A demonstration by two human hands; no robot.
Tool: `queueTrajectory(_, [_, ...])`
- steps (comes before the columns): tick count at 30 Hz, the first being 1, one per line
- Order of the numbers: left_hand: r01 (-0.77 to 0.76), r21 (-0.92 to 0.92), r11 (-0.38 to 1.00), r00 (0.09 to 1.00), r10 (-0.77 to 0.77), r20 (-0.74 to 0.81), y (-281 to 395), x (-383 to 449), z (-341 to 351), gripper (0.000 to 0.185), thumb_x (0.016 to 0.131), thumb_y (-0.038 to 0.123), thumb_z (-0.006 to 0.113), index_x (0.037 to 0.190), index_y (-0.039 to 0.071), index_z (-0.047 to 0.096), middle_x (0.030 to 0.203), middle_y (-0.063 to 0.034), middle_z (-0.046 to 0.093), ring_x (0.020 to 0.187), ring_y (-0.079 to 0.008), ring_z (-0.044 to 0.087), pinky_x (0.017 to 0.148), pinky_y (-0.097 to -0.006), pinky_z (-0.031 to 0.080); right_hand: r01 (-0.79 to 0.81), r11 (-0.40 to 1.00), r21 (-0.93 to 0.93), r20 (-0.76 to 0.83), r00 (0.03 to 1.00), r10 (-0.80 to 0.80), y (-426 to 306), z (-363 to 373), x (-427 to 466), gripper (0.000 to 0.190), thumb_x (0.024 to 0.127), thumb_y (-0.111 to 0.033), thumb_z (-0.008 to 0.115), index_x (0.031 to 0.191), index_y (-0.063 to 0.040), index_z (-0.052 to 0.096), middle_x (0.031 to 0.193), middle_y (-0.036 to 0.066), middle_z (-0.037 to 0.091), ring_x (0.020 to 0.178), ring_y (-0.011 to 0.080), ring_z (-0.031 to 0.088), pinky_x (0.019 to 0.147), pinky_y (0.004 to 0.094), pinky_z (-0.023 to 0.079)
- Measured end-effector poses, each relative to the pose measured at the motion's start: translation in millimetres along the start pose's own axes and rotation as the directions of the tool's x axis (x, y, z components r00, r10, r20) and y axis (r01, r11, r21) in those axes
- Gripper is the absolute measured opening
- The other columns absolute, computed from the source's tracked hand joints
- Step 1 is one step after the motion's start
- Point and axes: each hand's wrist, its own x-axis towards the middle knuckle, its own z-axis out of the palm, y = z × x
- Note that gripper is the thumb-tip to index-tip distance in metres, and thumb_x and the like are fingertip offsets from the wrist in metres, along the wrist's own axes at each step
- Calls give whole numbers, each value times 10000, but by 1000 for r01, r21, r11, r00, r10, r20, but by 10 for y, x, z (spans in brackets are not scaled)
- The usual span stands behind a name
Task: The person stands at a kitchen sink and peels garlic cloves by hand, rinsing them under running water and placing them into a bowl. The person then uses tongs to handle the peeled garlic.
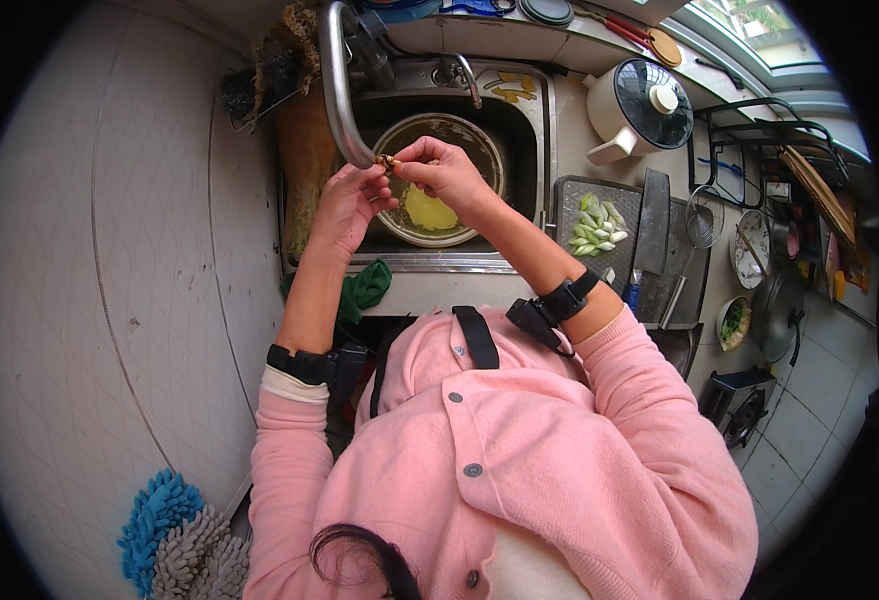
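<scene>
Both my hands meet over the sink, just by the end of the curved metal tap spout (342,97). Between their fingertips is a small, dark brown, lumpy piece (387,162), too small to name surely. My right hand (447,176) pinches it from the right. From the left, my left hand (349,206) grips it with thumb and forefinger, the other fingers curled loosely. Below them a round metal basin (501,161) stands in the steel sink (548,142). Something yellow (430,210) shows inside the basin, partly hidden by my hands.
Right of the sink, a cutting board (570,196) bears cut scallion pieces (597,225), a cleaver (653,225) and a wire skimmer (702,217). Behind it stands a lidded electric pot (612,112). A green cloth (364,289) hangs at the front edge. A wall (161,225) rises at left.
</scene>
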Motion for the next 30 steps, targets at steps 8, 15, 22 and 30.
queueTrajectory(8, [1,32,999,1000,0,-22,12,-4,3,120,848,143,606,896,33,594,761,-61,622,654,-150,606,622,-338,571,-99,991,93,2,995,99,23,-41,-8,109,824,-133,670,910,-80,630,747,-43,560,627,33,465,545,185,358])
queueTrajectory(15, [-33,129,991,999,38,-36,52,-76,108,180,864,187,621,922,17,611,782,-68,637,659,-131,611,607,-310,573,-179,948,264,23,983,180,30,-75,-11,104,837,-130,654,928,-92,621,744,-50,544,637,33,465,538,180,343])
queueTrajectory(22, [-51,200,979,997,61,-41,65,-63,84,186,883,193,616,931,14,625,752,-56,633,629,-121,607,572,-286,568,-116,989,96,19,993,115,22,-63,-6,121,824,-120,658,924,-74,608,737,-24,574,592,52,482,504,196,341])
queueTrajectory(30, [-199,302,932,976,215,-21,56,-130,162,156,893,124,595,993,8,627,864,-70,661,689,-106,616,631,-253,551,-223,916,334,129,973,190,46,-126,-16,116,844,-144,629,950,-118,588,804,-56,567,625,18,453,530,171,328])
